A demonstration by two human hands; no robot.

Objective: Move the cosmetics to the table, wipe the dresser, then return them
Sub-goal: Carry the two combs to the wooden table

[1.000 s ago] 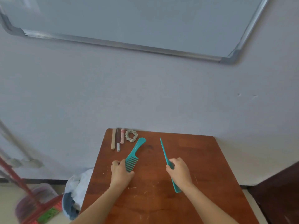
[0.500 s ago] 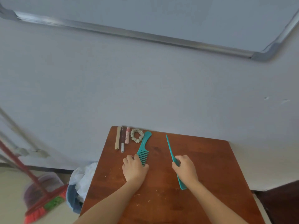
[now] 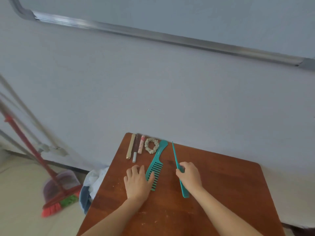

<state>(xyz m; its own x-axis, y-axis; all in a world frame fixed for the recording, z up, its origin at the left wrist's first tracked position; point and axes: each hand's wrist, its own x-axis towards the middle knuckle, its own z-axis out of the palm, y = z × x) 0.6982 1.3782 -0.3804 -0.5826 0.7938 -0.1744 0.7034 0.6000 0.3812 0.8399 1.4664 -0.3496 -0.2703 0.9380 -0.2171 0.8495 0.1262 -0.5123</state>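
One brown wooden table (image 3: 221, 193), flecked with pale scuffs, far edge against a pale wall (image 3: 153, 91); metal-framed whiteboard (image 3: 187, 14) above. One red broom (image 3: 51, 189) on the light floor at the left. One blue bin (image 3: 84, 196) beside the table's left edge, holding crumpled white material. Four small items in a row at the far left corner: gold tube (image 3: 130, 146), dark stick (image 3: 136, 143), pink tube (image 3: 141, 144), beige scrunchie (image 3: 151, 145). Teal wide-tooth comb (image 3: 157, 160), flat, handle beside the scrunchie; left hand (image 3: 138, 181) lies on its toothed end with fingers straight. Teal tail comb (image 3: 177, 160), slim, point toward the wall; right hand (image 3: 189, 178) curls its fingers round the middle
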